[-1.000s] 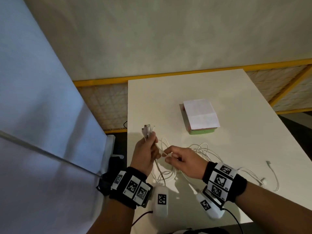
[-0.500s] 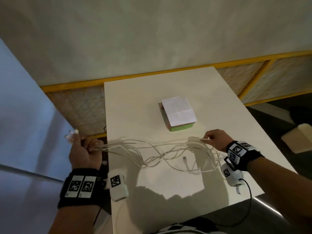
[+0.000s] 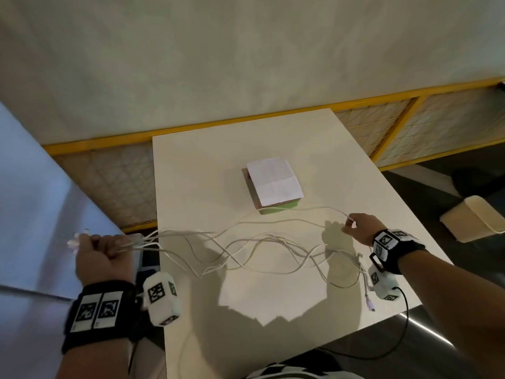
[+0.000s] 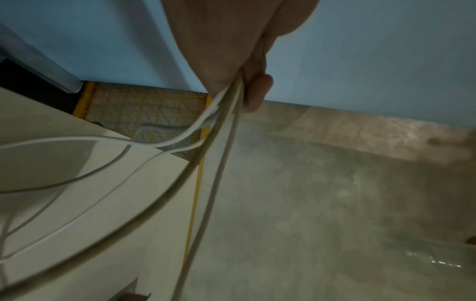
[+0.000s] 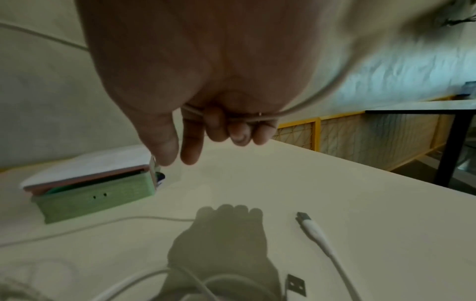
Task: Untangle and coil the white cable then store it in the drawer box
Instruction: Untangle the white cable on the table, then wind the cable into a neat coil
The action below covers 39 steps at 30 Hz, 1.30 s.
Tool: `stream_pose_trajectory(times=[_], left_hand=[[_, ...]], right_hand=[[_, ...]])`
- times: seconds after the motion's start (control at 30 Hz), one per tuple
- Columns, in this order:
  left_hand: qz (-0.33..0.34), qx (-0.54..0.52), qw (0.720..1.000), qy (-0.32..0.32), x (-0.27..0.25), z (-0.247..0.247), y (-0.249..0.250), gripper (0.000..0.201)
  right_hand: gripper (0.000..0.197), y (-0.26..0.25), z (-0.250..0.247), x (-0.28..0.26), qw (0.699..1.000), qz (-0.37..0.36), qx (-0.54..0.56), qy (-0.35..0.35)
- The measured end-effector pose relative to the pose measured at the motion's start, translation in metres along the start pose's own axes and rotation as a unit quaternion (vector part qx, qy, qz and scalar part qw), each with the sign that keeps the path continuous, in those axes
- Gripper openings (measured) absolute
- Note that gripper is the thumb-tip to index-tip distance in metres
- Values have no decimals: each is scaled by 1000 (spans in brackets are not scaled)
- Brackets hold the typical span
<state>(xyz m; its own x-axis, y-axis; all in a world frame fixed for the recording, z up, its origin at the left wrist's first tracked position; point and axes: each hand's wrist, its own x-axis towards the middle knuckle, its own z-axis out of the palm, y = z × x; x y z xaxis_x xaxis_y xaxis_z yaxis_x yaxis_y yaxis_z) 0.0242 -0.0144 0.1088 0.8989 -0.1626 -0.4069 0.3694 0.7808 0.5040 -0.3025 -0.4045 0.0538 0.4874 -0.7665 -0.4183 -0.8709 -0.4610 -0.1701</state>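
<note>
The white cable point(image 3: 262, 242) is stretched in several tangled strands above the white table point(image 3: 191, 173). My left hand point(image 3: 102, 254) is past the table's left edge and grips a bundle of strands, with connectors sticking out of the fist; the strands point(image 4: 226, 106) run out under the curled fingers. My right hand point(image 3: 358, 228) is over the table's right side and grips a strand point(image 5: 247, 119) in curled fingers. A white plug end point(image 5: 313, 228) lies on the table below it. The drawer box point(image 3: 274, 191), green with a white paper on top, sits beyond the cable.
A yellow-framed mesh fence point(image 3: 410, 127) runs behind the table. A blue-white panel point(image 3: 32, 201) stands at the left. A cream box point(image 3: 475, 222) rests on the dark floor at the right. A black-legged table point(image 5: 448, 130) stands further right.
My hands have pulled apart: the left went out past the table's left edge, the right out to the right. The cable went from a loose heap to long stretched strands.
</note>
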Motion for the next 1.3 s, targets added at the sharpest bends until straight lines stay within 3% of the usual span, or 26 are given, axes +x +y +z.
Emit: stream_pose_trajectory(times=[0.07,0.2,0.3,0.4,0.53,0.7,0.83,0.87,0.97,1.3], left_hand=[[-10,2,1000,-4,-3,1,-3,52],[-39,31,999,-16,-16,12,-12,46],[-57,52,997,-17,-27,21,-27,42],[-92,47,995,-17,-37,34,-45,47],[-115,63,991,-27,-51,54,-61,45],[-133,68,987,-53,-54,52,-49,41],[-154,87,983,-42,-57,43,-48,41],[-161,86,982,-39,-56,42,-48,41],[-161,109,981,-20,-50,42,-45,43],[-107,125,985,43,-25,39,-44,51]], right_hand=[[14,5,7,-1,999,25,-28,-19],[59,-4,13,2,994,31,-91,-55],[67,-74,-2,-13,991,-123,27,-32],[73,-176,-16,-58,936,-307,156,-73],[92,-283,-5,-108,880,-432,131,-149],[38,-311,9,-118,871,-361,283,-176],[14,-302,13,-113,896,-385,158,-152],[14,-298,15,-110,898,-397,120,-148],[40,-281,21,-102,910,-386,39,-143],[49,-237,11,-91,945,-316,-15,-78]])
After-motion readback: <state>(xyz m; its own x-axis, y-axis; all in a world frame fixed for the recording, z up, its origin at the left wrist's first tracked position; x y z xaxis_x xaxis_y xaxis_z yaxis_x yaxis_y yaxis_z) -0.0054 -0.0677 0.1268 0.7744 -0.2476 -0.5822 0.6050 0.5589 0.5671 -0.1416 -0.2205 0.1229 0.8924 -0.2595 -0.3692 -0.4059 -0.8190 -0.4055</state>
